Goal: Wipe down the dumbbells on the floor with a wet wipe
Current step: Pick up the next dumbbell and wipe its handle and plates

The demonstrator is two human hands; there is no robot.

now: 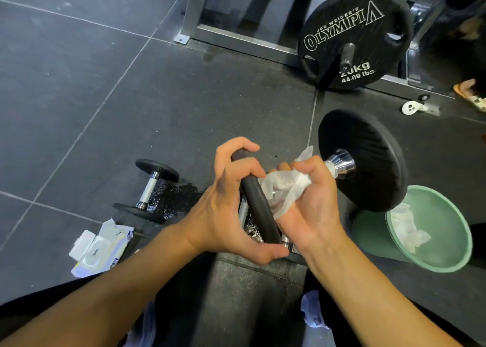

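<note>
Currently the left hand (231, 207) grips the dumbbell (368, 162) by its near disc (259, 203), the right hand (310, 204) clenches the wet wipe (282, 185) round the handle (330, 167); a wet slip could drop it onto the basin (447, 257) right of them

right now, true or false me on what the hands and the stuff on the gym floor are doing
The right hand grips a crumpled white wet wipe round the handle of the black round-plated dumbbell. True.
The left hand hangs empty. False: it grips the dumbbell's near plate.
The green plastic bowl is bare inside. False: crumpled used wipes lie in it.
The white wipes pack has its lid open. True.
</note>
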